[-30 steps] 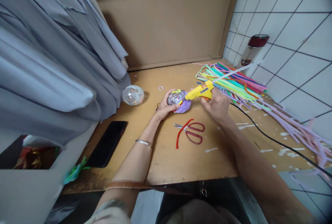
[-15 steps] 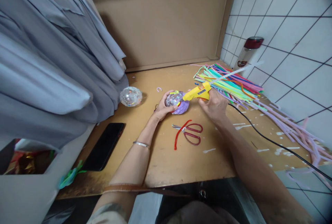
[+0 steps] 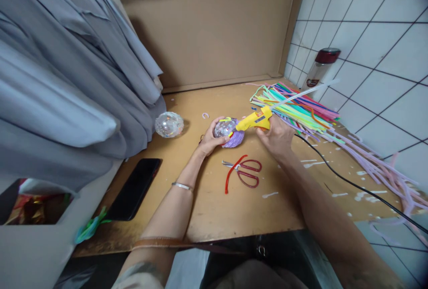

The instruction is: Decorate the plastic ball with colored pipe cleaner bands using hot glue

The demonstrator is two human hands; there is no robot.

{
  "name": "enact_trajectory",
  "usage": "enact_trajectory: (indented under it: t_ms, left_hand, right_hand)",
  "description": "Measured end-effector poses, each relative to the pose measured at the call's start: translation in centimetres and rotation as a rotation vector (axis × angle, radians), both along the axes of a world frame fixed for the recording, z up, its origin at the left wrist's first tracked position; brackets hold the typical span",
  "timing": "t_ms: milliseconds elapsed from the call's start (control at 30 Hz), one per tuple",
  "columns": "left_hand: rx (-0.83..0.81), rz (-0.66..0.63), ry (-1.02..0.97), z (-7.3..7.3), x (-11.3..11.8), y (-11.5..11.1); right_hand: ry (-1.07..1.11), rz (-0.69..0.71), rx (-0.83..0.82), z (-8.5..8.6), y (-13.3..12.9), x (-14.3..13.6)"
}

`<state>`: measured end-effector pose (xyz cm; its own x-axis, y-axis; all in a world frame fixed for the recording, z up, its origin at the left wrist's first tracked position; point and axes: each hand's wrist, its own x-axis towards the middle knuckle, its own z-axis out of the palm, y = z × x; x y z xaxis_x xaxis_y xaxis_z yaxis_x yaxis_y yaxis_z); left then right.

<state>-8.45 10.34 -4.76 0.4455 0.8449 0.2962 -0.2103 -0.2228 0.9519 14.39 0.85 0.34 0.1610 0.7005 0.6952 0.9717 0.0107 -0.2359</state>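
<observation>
My left hand (image 3: 210,139) is closed on the left side of a round ornament (image 3: 237,139), clear and speckled on one side, purple on the other, with yellow and red bits on it. My right hand (image 3: 277,136) grips a yellow glue gun (image 3: 254,120), a clear glue stick rising from its back. The gun's nozzle points left and meets the ornament near its upper middle; whether they touch is too small to tell. Below the ornament lie red-handled scissors (image 3: 248,173), with a red fuzzy strip (image 3: 230,177) across their blades.
A clear speckled ball (image 3: 169,125) sits left of my hands. A black phone (image 3: 135,189) lies at the table's left. Colourful pipe cleaners (image 3: 294,106) spread at the right, near a red-lidded bottle (image 3: 321,67). A black cord (image 3: 337,174) runs right. Grey cloth (image 3: 83,79) hangs at left.
</observation>
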Motion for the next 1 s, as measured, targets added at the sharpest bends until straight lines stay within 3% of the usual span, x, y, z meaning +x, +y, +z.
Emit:
enact_trajectory:
  t_ms: [567, 1000]
  left_hand:
    - [0.031, 0.019, 0.039, 0.9, 0.2, -0.7]
    - [0.043, 0.015, 0.057, 0.5, 0.2, -0.5]
  right_hand:
    - [-0.034, 0.037, 0.023, 0.2, -0.2, 0.5]
    - [-0.067, 0.040, 0.065, 0.0, 0.1, 1.1]
